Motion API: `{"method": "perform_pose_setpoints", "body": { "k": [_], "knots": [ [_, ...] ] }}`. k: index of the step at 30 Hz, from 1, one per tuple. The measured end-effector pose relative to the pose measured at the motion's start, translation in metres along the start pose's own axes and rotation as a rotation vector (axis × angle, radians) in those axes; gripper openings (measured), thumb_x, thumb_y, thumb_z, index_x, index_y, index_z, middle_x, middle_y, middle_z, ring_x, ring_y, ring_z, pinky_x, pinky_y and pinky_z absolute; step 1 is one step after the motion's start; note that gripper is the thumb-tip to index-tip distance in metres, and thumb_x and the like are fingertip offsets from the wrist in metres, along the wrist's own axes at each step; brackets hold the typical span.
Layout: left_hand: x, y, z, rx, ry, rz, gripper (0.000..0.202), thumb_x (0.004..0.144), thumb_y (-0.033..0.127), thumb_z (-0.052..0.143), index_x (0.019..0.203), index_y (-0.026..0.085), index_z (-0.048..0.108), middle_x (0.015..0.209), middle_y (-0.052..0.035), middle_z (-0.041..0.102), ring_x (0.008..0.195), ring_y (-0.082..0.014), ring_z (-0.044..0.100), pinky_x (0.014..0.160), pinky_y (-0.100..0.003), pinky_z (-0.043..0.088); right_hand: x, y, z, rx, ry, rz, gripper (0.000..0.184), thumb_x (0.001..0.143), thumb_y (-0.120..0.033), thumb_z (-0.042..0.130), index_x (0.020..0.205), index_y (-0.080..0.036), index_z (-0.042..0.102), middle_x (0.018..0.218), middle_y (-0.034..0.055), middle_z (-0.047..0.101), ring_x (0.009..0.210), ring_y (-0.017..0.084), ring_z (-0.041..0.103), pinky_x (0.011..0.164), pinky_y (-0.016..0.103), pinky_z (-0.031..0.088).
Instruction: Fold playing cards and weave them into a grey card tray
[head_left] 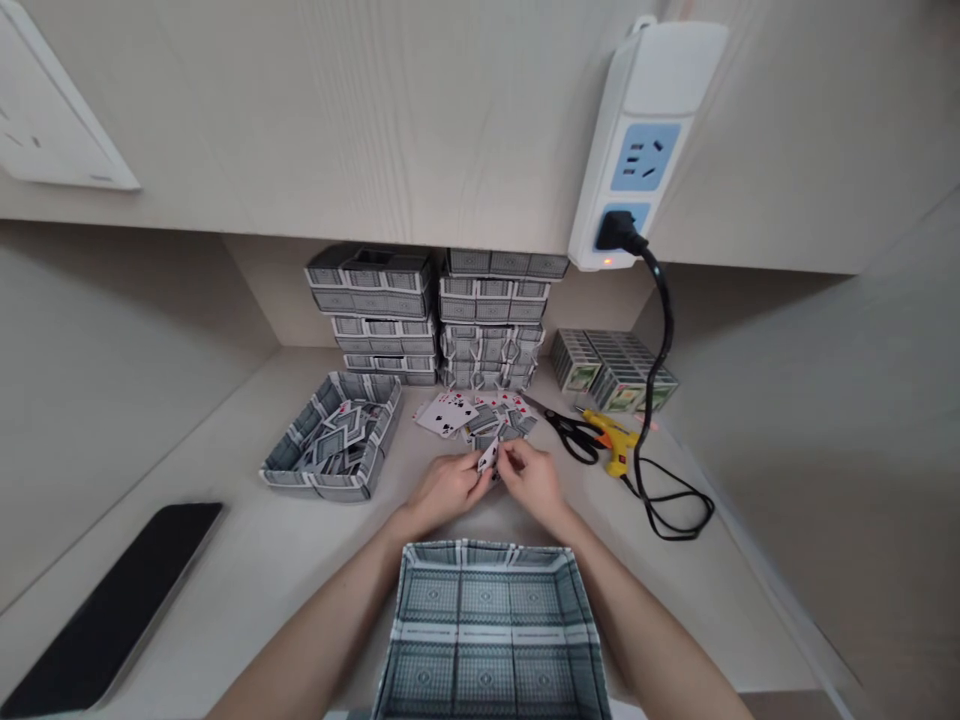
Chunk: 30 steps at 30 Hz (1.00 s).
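Note:
Between my hands is a small playing card (488, 457), its white face partly covered by fingers. My left hand (448, 488) pinches its left side, and the fingers of my right hand (531, 478) close on its right side. Just beyond them lie loose playing cards (448, 413), some face up and some showing grey backs. Between my forearms, close to me, sits an open box made of grey-patterned cards (486, 597). To the left stands another card-made box (322, 485) with folded cards (341, 440) inside.
Stacked card boxes (493, 300) stand at the back. On the right are black-handled scissors (574, 435), a yellow glue gun (616, 440) with its cord, and packed card decks (619, 370). A power strip (634, 150) hangs above. A dark flat object (120, 600) lies at left.

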<state>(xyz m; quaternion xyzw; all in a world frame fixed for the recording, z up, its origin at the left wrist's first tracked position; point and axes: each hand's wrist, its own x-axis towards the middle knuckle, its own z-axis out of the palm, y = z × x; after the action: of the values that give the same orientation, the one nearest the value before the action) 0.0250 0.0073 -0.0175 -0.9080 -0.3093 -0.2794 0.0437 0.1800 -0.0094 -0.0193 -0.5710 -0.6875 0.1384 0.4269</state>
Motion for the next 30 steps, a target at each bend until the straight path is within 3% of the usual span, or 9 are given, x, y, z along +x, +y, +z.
{"method": "perform_pose_setpoints", "body": {
  "k": [10,18,21,25,30],
  "knots": [
    [0.0008,0.0003,-0.0031,0.013,-0.004,-0.011,0.034,0.083,0.024,0.035,0.064,0.014,0.061,0.071,-0.0032,0.060,0.054,-0.0081,0.052,0.054,-0.020,0.042,0.0008,-0.0005,-0.0015,0.019,-0.023,-0.006,0.021,0.078,-0.029,0.040,0.081,-0.018,0.058,0.064,0.0019,0.063,0.051,0.012,0.056,0.052,0.019,0.042],
    [0.0011,0.0020,-0.0038,-0.042,-0.011,-0.025,0.036,0.084,0.026,0.033,0.064,0.014,0.061,0.068,-0.0032,0.059,0.053,-0.0079,0.052,0.054,-0.019,0.042,-0.0010,-0.0017,-0.0007,-0.062,0.009,-0.018,0.022,0.077,-0.031,0.041,0.073,-0.017,0.058,0.058,0.0013,0.060,0.050,0.011,0.054,0.050,0.019,0.039],
    [-0.0006,0.0002,-0.0026,-0.037,0.003,-0.036,0.036,0.084,0.026,0.034,0.065,0.014,0.062,0.070,-0.0038,0.060,0.054,-0.0081,0.053,0.054,-0.019,0.042,-0.0004,-0.0025,-0.0007,0.018,0.030,0.013,0.022,0.077,-0.031,0.041,0.076,-0.017,0.058,0.060,0.0016,0.061,0.051,0.011,0.055,0.051,0.019,0.040],
    [-0.0040,-0.0030,-0.0009,-0.066,0.040,-0.071,0.039,0.083,0.025,0.035,0.056,0.013,0.060,0.071,-0.0050,0.061,0.057,-0.0081,0.055,0.055,-0.018,0.042,0.0030,-0.0012,-0.0013,0.187,-0.055,0.046,0.022,0.076,-0.031,0.043,0.080,-0.015,0.058,0.064,0.0023,0.062,0.053,0.011,0.055,0.049,0.019,0.041],
    [-0.0051,-0.0040,-0.0012,-0.112,0.056,-0.096,0.038,0.083,0.025,0.036,0.056,0.013,0.060,0.072,-0.0051,0.061,0.055,-0.0072,0.054,0.053,-0.018,0.041,0.0053,0.0035,0.0001,0.249,-0.140,0.083,0.022,0.075,-0.031,0.042,0.070,-0.015,0.056,0.053,0.0001,0.056,0.047,0.011,0.050,0.044,0.019,0.038]
  ]
}}
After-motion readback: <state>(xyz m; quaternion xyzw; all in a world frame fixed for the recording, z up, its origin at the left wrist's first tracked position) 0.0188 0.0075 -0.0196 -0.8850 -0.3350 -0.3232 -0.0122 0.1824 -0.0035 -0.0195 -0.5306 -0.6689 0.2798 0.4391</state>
